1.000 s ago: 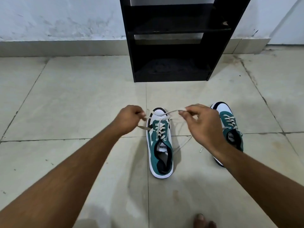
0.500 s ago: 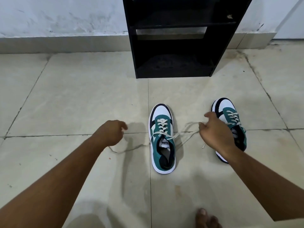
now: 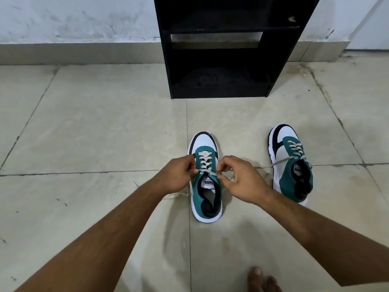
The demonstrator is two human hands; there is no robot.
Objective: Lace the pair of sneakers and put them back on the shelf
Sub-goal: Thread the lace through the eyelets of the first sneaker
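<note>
Near sneaker toe-first toward shelf; left hand and right hand pinch its lace. Fingertips hide the top eyelets.

Both hands, spread wide before, now meet at the near sneaker's top eyelets. The left hand and right hand seem to pinch its lace.

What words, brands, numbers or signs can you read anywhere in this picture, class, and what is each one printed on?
"PUMA" – on the white tongue label of the near sneaker, seen upside down from here.
"PUMA" – on the tongue label of the far sneaker, turned sideways and small but legible.
Nothing readable shows on the black shelf, the wall or the floor tiles.
</note>
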